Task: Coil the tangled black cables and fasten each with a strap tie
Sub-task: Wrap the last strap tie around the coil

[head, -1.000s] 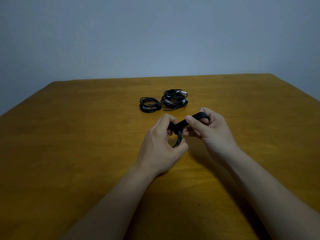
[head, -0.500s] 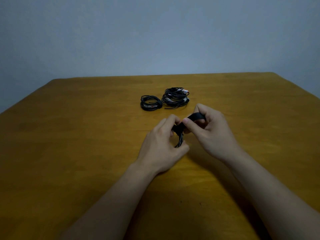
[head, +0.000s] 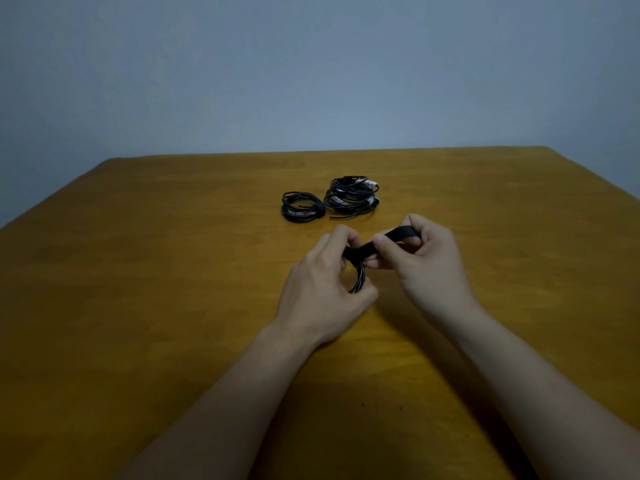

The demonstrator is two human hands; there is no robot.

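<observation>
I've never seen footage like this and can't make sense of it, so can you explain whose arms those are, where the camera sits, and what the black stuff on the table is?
There is no machine here. The two arms belong to a person, and the camera is worn on that person's head, looking forward and down, so you see roughly what they see. The left grip, a bare hand, holds a coiled black cable over the wooden table. The right grip pinches a flat black strap that runs across to the coil, apparently to fasten it. Further back on the table lie a small coil that seems already tied and, to its right, a bigger bundle of black cables with pale plugs.
</observation>
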